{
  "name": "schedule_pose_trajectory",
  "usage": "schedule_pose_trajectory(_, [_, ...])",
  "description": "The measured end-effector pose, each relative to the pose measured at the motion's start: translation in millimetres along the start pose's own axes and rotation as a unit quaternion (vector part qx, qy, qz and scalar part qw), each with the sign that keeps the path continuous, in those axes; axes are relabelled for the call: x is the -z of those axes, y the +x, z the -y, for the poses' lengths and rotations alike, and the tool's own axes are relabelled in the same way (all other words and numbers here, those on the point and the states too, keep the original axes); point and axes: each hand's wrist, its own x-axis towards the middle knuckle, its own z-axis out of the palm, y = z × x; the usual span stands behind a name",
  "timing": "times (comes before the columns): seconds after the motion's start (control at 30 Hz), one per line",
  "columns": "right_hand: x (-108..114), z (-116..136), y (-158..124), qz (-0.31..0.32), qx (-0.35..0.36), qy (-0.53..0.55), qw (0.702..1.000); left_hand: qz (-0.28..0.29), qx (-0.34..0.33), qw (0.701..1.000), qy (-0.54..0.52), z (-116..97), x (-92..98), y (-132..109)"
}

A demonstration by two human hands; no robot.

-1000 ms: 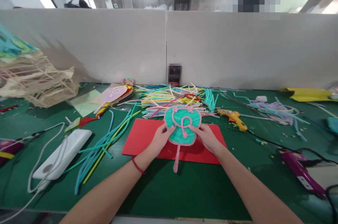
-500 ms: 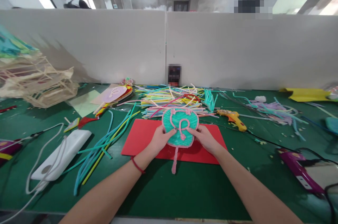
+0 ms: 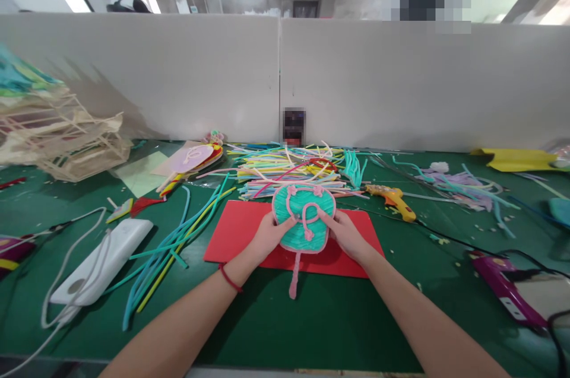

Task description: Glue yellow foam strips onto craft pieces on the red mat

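Both of my hands hold a small teal fan [image 3: 304, 212] edged in pink, with a pink looped cord on its face and a pink stem hanging below. My left hand [image 3: 267, 237] grips its left edge, thumb on the face. My right hand [image 3: 345, 232] grips the right edge the same way. The fan is lifted and tilted toward me over a red sheet [image 3: 231, 234] lying on the green table [image 3: 320, 318].
A heap of coloured sticks [image 3: 285, 171] lies behind the sheet, long teal and yellow ones [image 3: 171, 247] to its left. A yellow glue gun [image 3: 392, 199] lies right, a purple one [image 3: 505, 290] far right. A white power adapter [image 3: 100, 259] with cable sits left, wooden frames [image 3: 66, 140] far left.
The fan has shifted slightly left and tipped a little more upright in my hands. Both grips stay as they were.
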Motion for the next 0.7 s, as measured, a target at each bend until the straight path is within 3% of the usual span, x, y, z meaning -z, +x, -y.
schedule_pose_trajectory(0.27, [2.2,3.2,-1.4,0.015,-0.005,0.019,1.0,-0.015,-0.005,0.989,-0.144,-6.6,-2.0,1.0])
schedule_pose_trajectory(0.5, [4.8,3.8,-2.9,0.027,-0.012,0.004,1.0,0.026,0.049,0.986,-0.158,-14.0,-1.0,-2.1])
schedule_pose_trajectory(0.7, [3.9,1.8,-1.2,0.007,0.0,0.02,1.0,-0.002,0.024,0.986,-0.168,-11.1,-2.0,-0.7])
